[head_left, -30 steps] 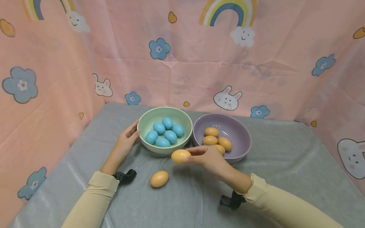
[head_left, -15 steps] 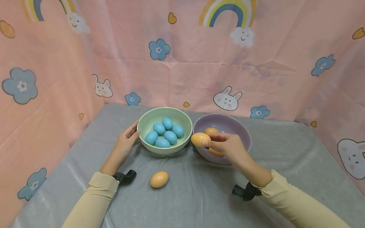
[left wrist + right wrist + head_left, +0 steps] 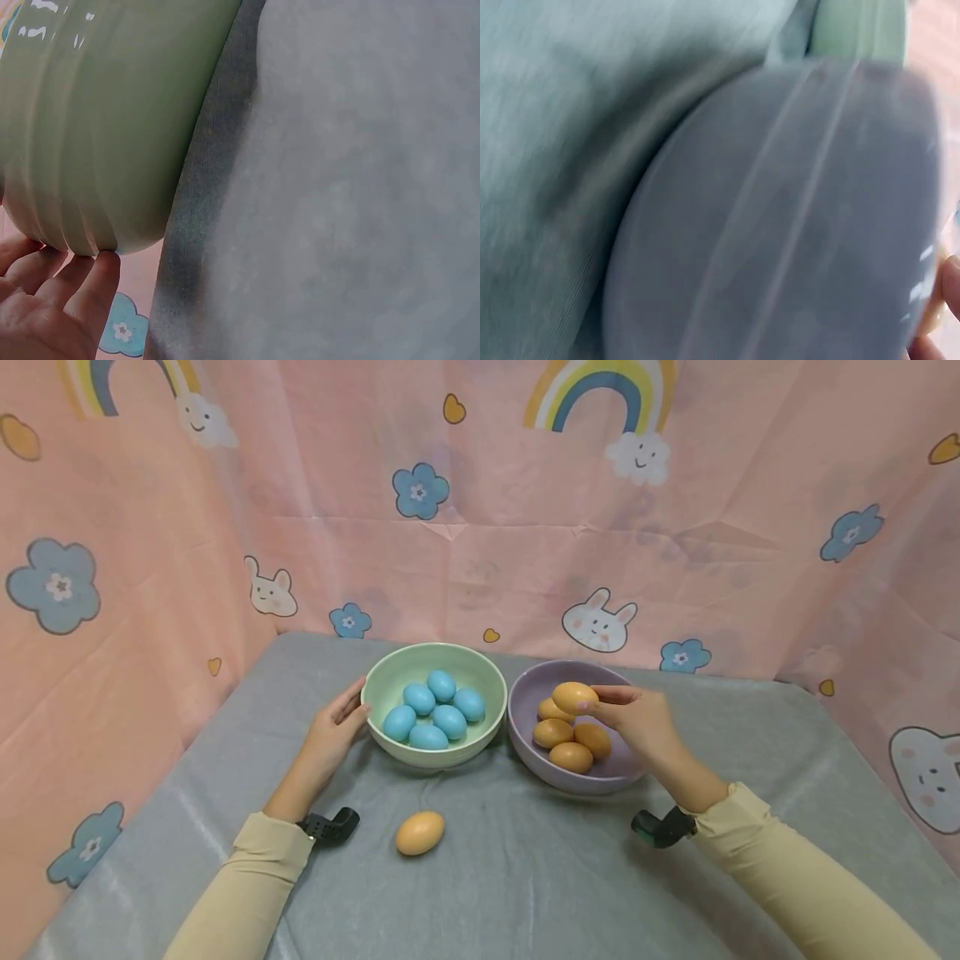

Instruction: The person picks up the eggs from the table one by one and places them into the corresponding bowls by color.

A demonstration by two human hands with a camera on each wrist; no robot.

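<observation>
My right hand [image 3: 643,722] pinches a yellow-orange egg [image 3: 573,697] between thumb and fingers, held over the inside of the purple bowl [image 3: 537,767]. Several brownish-orange eggs [image 3: 553,732] lie in that bowl beneath it. In the right wrist view the purple bowl's wall [image 3: 780,225] hides most of the hand. My left hand [image 3: 335,727] rests against the left side of the green bowl [image 3: 386,675], fingers extended; the left wrist view has the fingertips at its ribbed wall [image 3: 112,112]. Several blue eggs [image 3: 428,737] lie inside the green bowl.
One more orange egg [image 3: 420,833] lies on the grey cloth [image 3: 480,893] in front of the green bowl. The two bowls stand side by side near the back of the table. A pink patterned curtain [image 3: 495,560] hangs behind and at both sides.
My right hand has carried the egg from in front of the bowls rightward and back, over the purple bowl. My left hand has stayed at the green bowl.
</observation>
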